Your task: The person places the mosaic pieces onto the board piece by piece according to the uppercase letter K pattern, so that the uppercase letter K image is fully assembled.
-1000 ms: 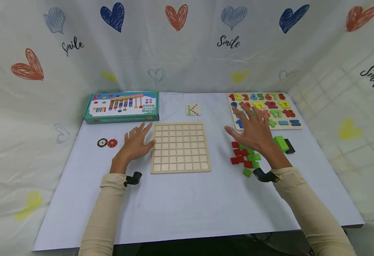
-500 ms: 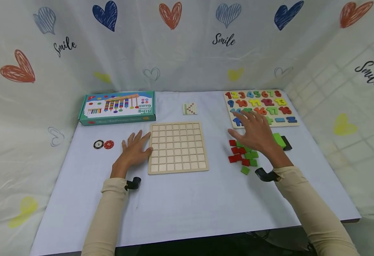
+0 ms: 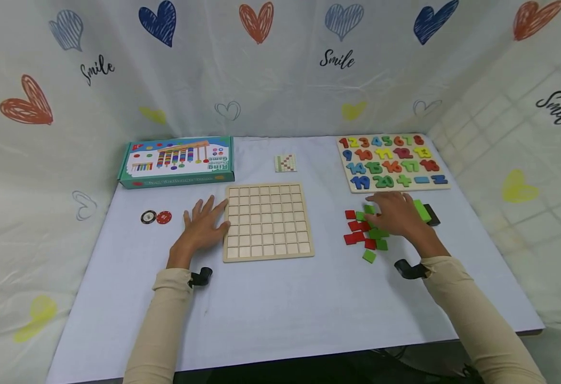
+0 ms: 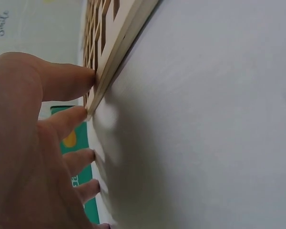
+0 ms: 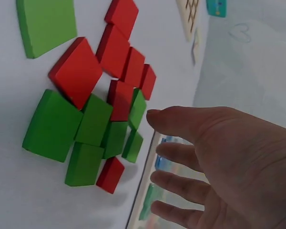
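Near the splayed left hand [image 3: 201, 226] lies a pale-gridded board [image 3: 268, 221], near the relaxed right hand [image 3: 397, 214] red and green tiles [image 5: 93, 119].

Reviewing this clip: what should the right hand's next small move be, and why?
Probably lower the right hand and pinch a green tile near its thumb. The right wrist view shows nothing between its relaxed fingers, with tiles close by, while the left hand rests at the edge of the grid board, whose cells hold no tiles.
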Demonstrator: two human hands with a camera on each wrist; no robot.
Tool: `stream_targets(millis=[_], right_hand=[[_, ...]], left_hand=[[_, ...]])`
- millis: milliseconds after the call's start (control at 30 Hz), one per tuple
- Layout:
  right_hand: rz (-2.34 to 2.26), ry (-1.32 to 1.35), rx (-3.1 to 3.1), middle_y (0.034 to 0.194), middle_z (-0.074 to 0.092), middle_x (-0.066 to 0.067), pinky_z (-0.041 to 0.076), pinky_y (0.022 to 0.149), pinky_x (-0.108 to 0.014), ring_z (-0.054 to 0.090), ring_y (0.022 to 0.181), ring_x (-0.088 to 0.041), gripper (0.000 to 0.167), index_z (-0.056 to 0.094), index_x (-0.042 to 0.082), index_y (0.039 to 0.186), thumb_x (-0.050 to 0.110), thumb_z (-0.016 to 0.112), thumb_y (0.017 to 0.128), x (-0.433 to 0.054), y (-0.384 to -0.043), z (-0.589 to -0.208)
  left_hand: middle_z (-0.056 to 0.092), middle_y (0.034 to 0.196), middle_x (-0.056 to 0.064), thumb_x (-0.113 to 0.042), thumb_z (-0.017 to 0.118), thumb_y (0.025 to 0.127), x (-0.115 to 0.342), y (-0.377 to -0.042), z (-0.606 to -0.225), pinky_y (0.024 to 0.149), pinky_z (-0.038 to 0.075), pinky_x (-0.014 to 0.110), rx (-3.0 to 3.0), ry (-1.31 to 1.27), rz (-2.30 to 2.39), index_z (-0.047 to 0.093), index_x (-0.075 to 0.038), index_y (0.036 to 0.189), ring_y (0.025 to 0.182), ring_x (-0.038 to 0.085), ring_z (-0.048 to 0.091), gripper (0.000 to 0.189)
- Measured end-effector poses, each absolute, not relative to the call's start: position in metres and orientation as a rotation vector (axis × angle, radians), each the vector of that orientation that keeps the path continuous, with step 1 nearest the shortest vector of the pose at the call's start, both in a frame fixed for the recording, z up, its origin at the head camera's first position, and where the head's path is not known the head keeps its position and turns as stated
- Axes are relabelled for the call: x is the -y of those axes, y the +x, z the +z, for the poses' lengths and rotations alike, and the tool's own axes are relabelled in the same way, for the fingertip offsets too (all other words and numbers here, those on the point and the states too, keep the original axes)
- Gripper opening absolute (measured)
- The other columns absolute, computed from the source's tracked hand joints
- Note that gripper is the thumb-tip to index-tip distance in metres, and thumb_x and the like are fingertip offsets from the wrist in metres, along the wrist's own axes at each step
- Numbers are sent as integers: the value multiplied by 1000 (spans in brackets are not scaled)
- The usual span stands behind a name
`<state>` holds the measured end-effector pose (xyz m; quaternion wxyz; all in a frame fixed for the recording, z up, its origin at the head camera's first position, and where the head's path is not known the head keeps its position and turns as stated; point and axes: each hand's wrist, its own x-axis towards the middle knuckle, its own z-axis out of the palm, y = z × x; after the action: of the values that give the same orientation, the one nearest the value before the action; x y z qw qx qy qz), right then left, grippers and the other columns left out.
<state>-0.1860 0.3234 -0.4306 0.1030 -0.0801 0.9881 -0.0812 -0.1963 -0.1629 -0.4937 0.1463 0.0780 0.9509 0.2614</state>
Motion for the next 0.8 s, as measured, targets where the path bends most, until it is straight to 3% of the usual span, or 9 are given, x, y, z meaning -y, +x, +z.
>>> stream_targets(millis=[533, 800], right_hand=[[-181, -212, -2971, 124, 73, -25, 32, 112, -78, 52, 126, -52, 37, 78, 3, 124, 22, 83, 92, -332, -199, -454], [-242, -273, -2983, 117, 74, -25, 42, 105, -72, 58, 115, -48, 32, 79, 0, 116, 19, 84, 91, -334, -205, -454]], left_hand=[[5, 179, 17, -37, 52, 106, 163, -193, -501, 121, -13, 76, -2724, 195, 752, 29, -22, 170, 163, 46, -8, 70], [6, 179, 16, -38, 51, 106, 164, -195, -499, 122, -11, 75, -2745, 213, 753, 30, -23, 170, 163, 45, -7, 69]])
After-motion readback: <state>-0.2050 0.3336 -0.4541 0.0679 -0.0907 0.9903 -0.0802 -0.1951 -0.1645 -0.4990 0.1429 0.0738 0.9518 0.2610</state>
